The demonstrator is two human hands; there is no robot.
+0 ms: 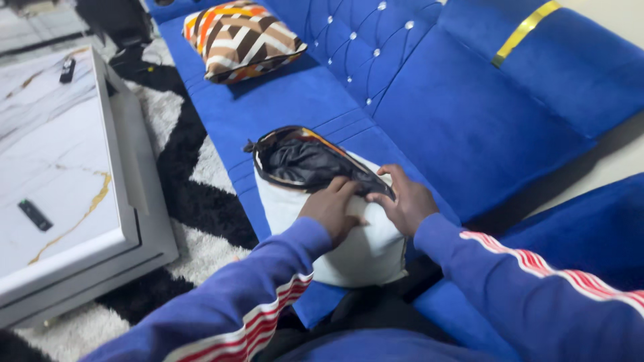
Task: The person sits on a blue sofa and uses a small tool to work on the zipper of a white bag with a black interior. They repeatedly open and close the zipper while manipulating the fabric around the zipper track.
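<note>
A white pillow insert (355, 251) lies on the blue sofa seat (282, 107), partly inside a patterned cushion cover (302, 161) turned so its dark lining shows. My left hand (332, 208) presses on the white insert at the cover's open edge. My right hand (402, 201) pinches the cover's edge just beside it. Both arms wear blue sleeves with red and white stripes.
A second cushion (238, 40) with brown, orange and white stripes sits further along the sofa. A marble-top coffee table (54, 167) stands to the left with two dark remotes (33, 214) on it. A black-and-white shaggy rug (194, 194) lies between table and sofa.
</note>
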